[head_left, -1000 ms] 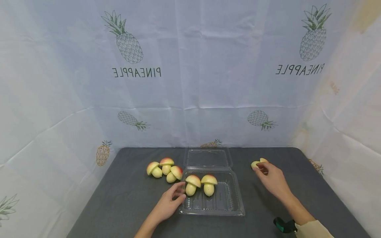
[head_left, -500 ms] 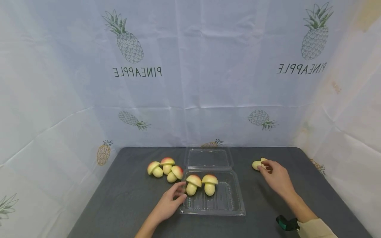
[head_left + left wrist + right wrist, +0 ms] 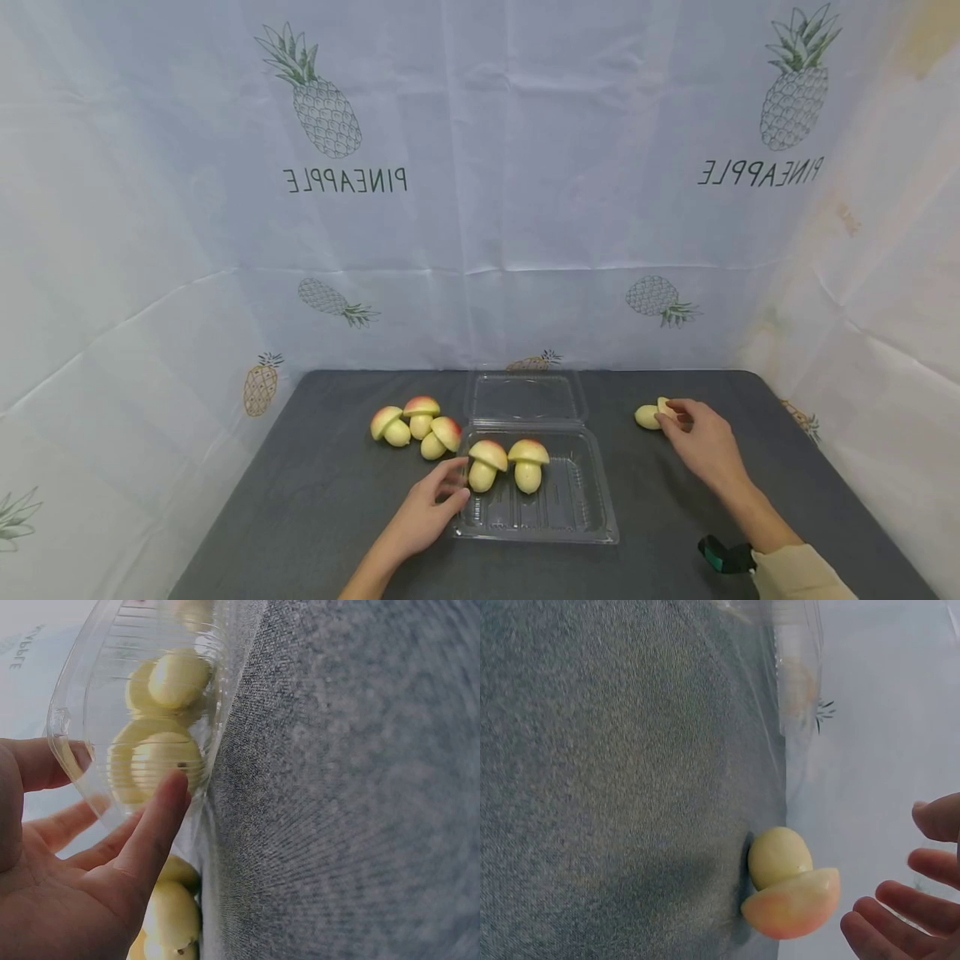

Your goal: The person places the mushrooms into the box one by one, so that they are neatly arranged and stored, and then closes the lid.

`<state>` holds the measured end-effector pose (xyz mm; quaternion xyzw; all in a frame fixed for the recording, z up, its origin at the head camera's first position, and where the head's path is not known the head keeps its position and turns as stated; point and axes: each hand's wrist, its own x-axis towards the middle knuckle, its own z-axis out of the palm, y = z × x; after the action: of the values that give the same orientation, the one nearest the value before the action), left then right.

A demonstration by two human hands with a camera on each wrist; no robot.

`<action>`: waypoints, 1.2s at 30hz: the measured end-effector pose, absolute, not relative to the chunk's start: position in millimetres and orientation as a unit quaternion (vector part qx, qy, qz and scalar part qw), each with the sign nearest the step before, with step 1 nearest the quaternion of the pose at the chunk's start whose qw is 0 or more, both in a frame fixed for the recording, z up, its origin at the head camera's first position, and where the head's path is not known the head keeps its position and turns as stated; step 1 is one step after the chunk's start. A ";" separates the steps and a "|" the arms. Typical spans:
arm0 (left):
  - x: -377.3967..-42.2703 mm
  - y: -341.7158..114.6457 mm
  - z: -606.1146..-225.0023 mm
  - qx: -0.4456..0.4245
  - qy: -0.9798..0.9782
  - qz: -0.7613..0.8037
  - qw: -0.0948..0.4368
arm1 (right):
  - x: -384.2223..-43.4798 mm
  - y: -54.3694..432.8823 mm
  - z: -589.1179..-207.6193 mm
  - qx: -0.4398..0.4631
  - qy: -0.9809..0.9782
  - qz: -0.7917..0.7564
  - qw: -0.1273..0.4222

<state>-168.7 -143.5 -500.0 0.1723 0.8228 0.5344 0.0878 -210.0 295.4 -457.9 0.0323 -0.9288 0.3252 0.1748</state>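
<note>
My left hand (image 3: 425, 510) is at the left side of a clear plastic clamshell box (image 3: 577, 533). Its relaxed fingers touch the box wall, and the thumb is by the rim in the left wrist view. Inside the box lie two toy mushrooms, a left one (image 3: 483, 475) and a right one (image 3: 528, 475), with pale yellow stems and reddish caps. To the right of the box another toy mushroom (image 3: 795, 900) lies on its side on the table. My right hand (image 3: 703, 446) hovers just right of it, fingers relaxed and apart from it in the right wrist view.
Three more toy mushrooms (image 3: 420, 425) lie clustered left of the box on the dark grey table (image 3: 300, 500). The box's transparent lid (image 3: 525, 396) is folded back toward the rear cloth (image 3: 487, 208). A black device (image 3: 723, 557) hangs at my right wrist.
My right hand has drawn back slightly to the right, uncovering more of the single toy mushroom. My left hand stays at the box, and the mushrooms have not visibly moved.
</note>
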 end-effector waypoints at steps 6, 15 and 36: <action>-168.0 -143.4 -500.7 0.170 0.822 0.536 0.092 | -214.8 299.6 -460.4 0.022 -0.933 0.313 0.176; -168.1 -143.6 -499.8 0.170 0.824 0.533 0.089 | -223.6 305.4 -465.5 0.020 -0.930 0.321 0.177; -168.1 -142.8 -499.5 0.168 0.822 0.538 0.088 | -240.1 313.1 -485.2 -0.017 -0.930 0.336 0.148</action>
<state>-168.1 -142.8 -499.5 0.1680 0.8216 0.5376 0.0879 -240.1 313.1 -485.2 -0.0175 -0.9298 0.3362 0.1484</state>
